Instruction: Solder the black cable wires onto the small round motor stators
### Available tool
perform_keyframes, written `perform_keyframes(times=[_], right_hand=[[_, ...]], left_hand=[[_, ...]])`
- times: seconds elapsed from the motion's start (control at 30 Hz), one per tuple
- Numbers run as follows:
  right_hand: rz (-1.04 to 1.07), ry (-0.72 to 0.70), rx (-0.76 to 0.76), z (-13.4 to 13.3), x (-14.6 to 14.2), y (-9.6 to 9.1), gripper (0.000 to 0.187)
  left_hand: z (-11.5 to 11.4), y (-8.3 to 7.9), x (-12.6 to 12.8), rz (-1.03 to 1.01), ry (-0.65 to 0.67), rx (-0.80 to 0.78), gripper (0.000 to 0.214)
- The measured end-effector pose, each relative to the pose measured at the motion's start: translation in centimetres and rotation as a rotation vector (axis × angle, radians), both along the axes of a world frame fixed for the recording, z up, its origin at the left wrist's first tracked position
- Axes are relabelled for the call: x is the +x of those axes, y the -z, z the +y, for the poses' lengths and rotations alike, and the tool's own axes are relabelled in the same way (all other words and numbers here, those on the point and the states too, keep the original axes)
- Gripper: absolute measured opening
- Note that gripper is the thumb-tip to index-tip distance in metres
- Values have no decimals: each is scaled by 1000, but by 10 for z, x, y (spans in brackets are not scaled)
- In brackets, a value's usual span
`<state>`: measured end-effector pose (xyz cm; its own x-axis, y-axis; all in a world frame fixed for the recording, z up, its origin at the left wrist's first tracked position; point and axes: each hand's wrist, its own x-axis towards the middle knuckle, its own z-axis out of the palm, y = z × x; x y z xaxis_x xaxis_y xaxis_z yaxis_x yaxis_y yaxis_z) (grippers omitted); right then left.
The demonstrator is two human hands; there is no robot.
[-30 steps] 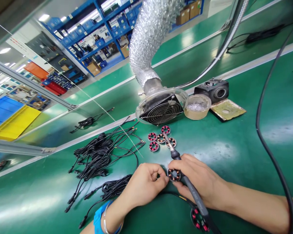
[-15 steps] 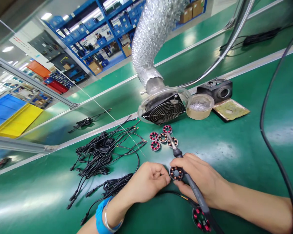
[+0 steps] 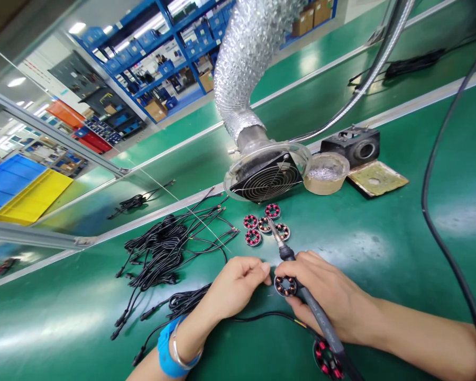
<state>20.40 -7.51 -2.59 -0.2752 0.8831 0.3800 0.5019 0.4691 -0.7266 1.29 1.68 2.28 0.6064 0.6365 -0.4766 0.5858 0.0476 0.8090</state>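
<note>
My right hand (image 3: 321,291) grips a black soldering iron (image 3: 301,288) with its tip pointing away, and its fingers also pinch a small round stator with copper coils (image 3: 284,286). My left hand (image 3: 238,286) is closed in a pinch right beside the stator, thumb and fingers touching its left edge; a thin black wire runs under the hand. Several more red and copper stators (image 3: 264,225) lie in a cluster just beyond the iron's tip. Another stator (image 3: 325,360) lies under my right wrist.
A fume fan (image 3: 264,180) on a silver flexible duct (image 3: 249,58) stands behind the stators. Beside it are a solder-wool tub (image 3: 326,172), a black iron stand (image 3: 355,145) and a yellow sponge pad (image 3: 376,180). A heap of black cables (image 3: 162,248) lies left. A thick black cord (image 3: 440,233) curves at right.
My left hand has loosened from a tight fist into a pinch and shifted slightly up at the stator. The right hand and iron have barely moved.
</note>
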Motion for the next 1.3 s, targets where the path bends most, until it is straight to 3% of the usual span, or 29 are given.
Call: perform_keyframes(times=[0.2,0.33,0.47,0.6,0.7,0.8,0.9,1.0,1.1,1.2,1.3], right_hand=[[6,-14,-5,1,0,-1,43],[25,-33,12,0,2,-1,49],[20,-48,-11,-2,2,2,49],[-50,-33,-25,-5,8,14,42],[-125,16,21,-3,19,22,39],[-167,52,60,0,30,25,40],[-193,59,59,3,34,26,39],[-214,56,59,4,33,27,36],[-217,47,63,3,31,27,36],[-204,45,70,3,31,23,35],[-187,50,77,2,29,14,39]], left_hand=[[-3,-2,4,-48,-5,-156,30],[0,2,1,-48,5,-72,41],[-4,10,7,-55,-75,-68,29],[-1,-2,7,-143,-159,-219,25],[13,-26,-18,-152,-221,-20,30],[22,-41,-51,109,-161,326,34],[19,-34,-65,455,-79,510,37],[9,-16,-57,578,-100,641,30],[1,-10,-48,497,-94,583,14],[-5,-16,-51,342,-80,446,15],[-12,-21,-59,270,-71,465,15]])
